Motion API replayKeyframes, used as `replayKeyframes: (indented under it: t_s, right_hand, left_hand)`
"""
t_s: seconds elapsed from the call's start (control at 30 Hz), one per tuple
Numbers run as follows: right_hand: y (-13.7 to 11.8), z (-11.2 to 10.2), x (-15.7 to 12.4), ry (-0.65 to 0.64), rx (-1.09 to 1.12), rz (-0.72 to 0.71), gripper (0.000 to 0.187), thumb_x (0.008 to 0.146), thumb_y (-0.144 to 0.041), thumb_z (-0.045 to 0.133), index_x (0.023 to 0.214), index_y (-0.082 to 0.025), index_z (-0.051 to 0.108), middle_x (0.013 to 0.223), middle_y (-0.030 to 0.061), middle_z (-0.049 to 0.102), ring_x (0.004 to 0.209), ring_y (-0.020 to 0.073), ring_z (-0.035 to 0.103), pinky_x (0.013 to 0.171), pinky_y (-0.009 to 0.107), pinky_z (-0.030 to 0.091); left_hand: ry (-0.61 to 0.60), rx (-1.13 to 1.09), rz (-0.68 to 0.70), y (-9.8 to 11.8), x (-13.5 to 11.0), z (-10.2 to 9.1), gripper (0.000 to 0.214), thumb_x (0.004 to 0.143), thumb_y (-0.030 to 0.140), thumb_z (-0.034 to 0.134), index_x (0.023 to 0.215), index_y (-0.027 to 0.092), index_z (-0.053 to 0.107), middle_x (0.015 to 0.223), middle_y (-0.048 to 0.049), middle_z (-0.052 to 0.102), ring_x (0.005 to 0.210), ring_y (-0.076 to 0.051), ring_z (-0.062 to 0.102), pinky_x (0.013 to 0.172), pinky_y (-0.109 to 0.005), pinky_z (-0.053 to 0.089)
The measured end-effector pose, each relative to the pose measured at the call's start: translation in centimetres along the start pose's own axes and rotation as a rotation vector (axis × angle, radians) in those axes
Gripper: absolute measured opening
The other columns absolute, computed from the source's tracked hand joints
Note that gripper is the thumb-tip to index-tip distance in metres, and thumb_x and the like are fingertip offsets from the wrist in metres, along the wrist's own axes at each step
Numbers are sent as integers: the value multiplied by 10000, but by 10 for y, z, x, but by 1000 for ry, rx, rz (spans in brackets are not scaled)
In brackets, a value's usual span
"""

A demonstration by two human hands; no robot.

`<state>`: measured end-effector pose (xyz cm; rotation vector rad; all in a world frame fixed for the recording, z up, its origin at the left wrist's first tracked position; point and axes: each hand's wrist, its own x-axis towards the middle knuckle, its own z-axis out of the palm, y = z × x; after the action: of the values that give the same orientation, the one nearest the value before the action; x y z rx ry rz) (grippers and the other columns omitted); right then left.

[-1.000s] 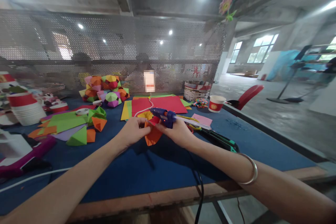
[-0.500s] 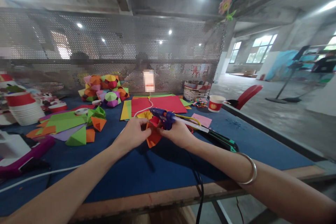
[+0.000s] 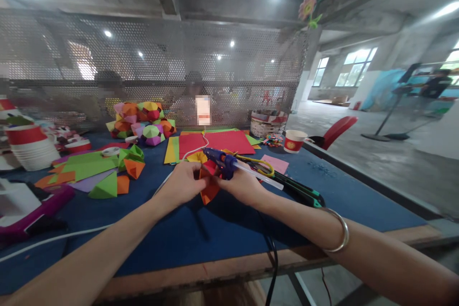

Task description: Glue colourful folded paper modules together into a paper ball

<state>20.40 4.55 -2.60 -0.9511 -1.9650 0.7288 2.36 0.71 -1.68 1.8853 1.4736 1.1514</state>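
Note:
Low over the middle of the table, my left hand (image 3: 181, 184) pinches a folded orange and red paper piece (image 3: 209, 193) between thumb and fingers. My right hand (image 3: 245, 185) grips a dark blue hot glue gun (image 3: 219, 158), its nozzle pointing left above the paper. A clear glue stick (image 3: 263, 178) juts out of the gun's back end. The right thumb lies close to the orange paper; whether it presses on it I cannot tell. Part of the paper and the gun's handle are hidden by my fingers. Just behind the gun lie yellow-handled scissors (image 3: 266, 168).
A green and black utility knife (image 3: 304, 193) lies right of my hand. Red paper sheets (image 3: 218, 142) are stacked behind. At left are green sheets (image 3: 91, 166), folded paper balls (image 3: 150, 134) and stacked paper cups (image 3: 30, 148). A paper cup (image 3: 294, 141) and basket (image 3: 267, 124) stand back right.
The glue gun has tipped slightly, its glue stick's rear end dropping and shifting a little left. Both hands stay nearly in place, still holding the same things.

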Motion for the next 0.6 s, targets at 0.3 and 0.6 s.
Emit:
replayKeyframes:
  t_s: [0.3,0.6]
  right_hand:
    - [4,0,8,8,268,142,384,817,-474,776,1054,-186,686,742,-9,651,506,120,535,480,260,449]
    - [-6,2,3,-135,524,228,464,679,-333,875,1089,-185,717,817,19,719,676,163,639,506,247,546]
  left_hand:
    - [236,-65,-64,1,6,-6,154,707,326,708,761,183,724,580,18,635,523,-136,528,530,-256,390]
    - [272,-201,-16,1,4,-2,231,716,371,753,840,191,678,796,-38,758,735,-202,726,684,-292,565]
